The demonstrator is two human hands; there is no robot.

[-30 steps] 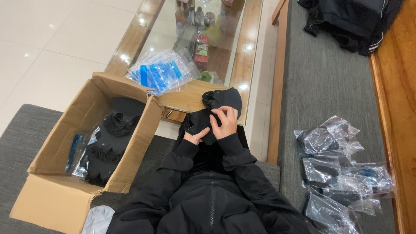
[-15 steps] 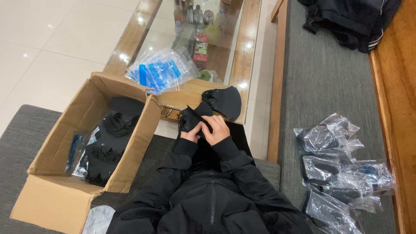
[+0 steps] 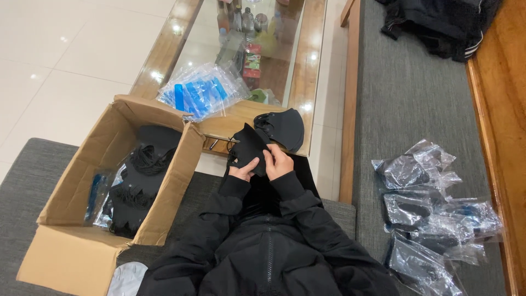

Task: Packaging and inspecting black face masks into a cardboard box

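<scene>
Both hands meet over the lap, just in front of the table (image 3: 307, 60) edge. Left hand (image 3: 244, 170) and right hand (image 3: 278, 162) are each closed on the lower edge of one black face mask (image 3: 249, 147), thumbs on top, the mask folded flat along its centre.

A second black mask (image 3: 285, 129) lies on the table's near edge, just beyond the held one.

Handling judgement: thin fabric, very light, limp; it likely sags unless pinched at two points. The folded spine and outer edges look the firmest places to grip. Ear loops appear thin and apt to snag.

Nearby: open cardboard box (image 3: 82, 219) on the left with more black masks; clear bags (image 3: 200, 93) on the table; filled bags (image 3: 427, 219) on the grey cushion to the right.
</scene>
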